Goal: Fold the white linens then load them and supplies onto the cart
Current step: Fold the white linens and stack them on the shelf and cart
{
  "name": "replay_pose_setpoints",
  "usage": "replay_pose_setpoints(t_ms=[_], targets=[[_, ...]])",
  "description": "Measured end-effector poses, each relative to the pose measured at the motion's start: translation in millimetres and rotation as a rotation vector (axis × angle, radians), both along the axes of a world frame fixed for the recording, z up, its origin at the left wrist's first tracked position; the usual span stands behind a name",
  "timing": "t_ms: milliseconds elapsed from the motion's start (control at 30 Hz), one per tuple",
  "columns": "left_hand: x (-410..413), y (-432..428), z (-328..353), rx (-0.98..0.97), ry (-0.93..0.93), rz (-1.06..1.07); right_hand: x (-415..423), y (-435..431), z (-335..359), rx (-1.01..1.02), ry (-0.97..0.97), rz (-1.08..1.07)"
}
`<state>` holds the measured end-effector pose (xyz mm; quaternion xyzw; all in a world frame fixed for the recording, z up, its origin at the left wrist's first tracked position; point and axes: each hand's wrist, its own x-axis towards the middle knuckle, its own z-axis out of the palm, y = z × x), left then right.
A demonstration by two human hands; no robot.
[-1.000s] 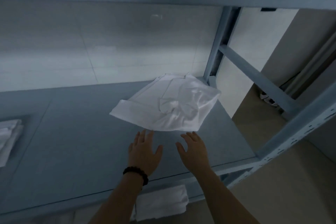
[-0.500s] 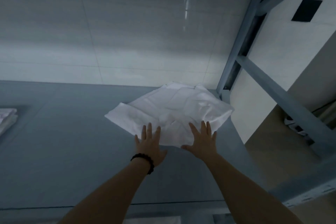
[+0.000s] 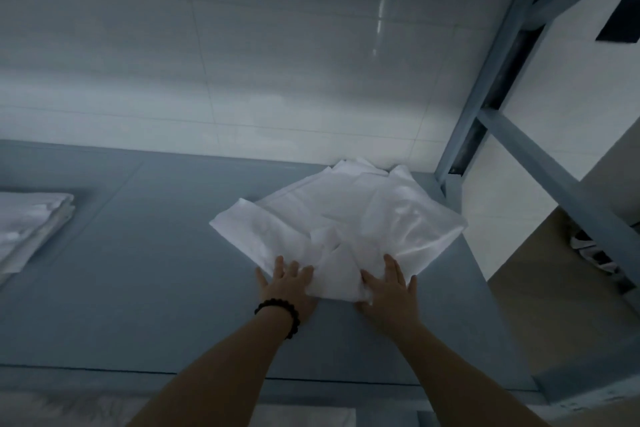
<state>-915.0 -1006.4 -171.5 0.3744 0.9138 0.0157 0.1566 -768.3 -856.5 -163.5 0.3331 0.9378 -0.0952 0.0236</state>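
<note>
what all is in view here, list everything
loose linen: 1, white, crumpled on the shelf's right end
folded linen: 1 stack, white, shelf's left edge
shelf: 1, blue-grey, under both
shelf post: 1, blue-grey, right rear corner
wall: 1, white tiles, behind the shelf
bracelet: 1, black beads, left wrist
left hand: 1, fingers straight, touching the loose linen's near edge
right hand: 1, fingers spread, resting on that same edge
</note>
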Motion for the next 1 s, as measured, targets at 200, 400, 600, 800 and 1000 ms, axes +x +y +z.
replay_pose_setpoints(t_ms=[200,400,600,800,1000], targets=[[9.7,-64.6,13.9,-0.18,-0.01,0.037,5.7,-61.0,-8.6,-0.044,-0.064,0.059],[-1.7,-141.8,14.7,-0.242,0.016,0.082,-3.4,-141.5,-13.5,-0.068,-0.075,0.12],[-45.0,-218.8,9.3,-0.244,0.026,0.116,-38.3,-236.6,-13.2,-0.13,-0.052,0.087],[-107.8,-288.8,7.1,-0.243,0.027,0.112,-93.1,-326.8,-8.4,-0.152,-0.027,0.053],[-164.2,-336.0,8.2,-0.253,0.032,0.056,-129.7,-380.2,-7.5,-0.178,-0.023,0.044]])
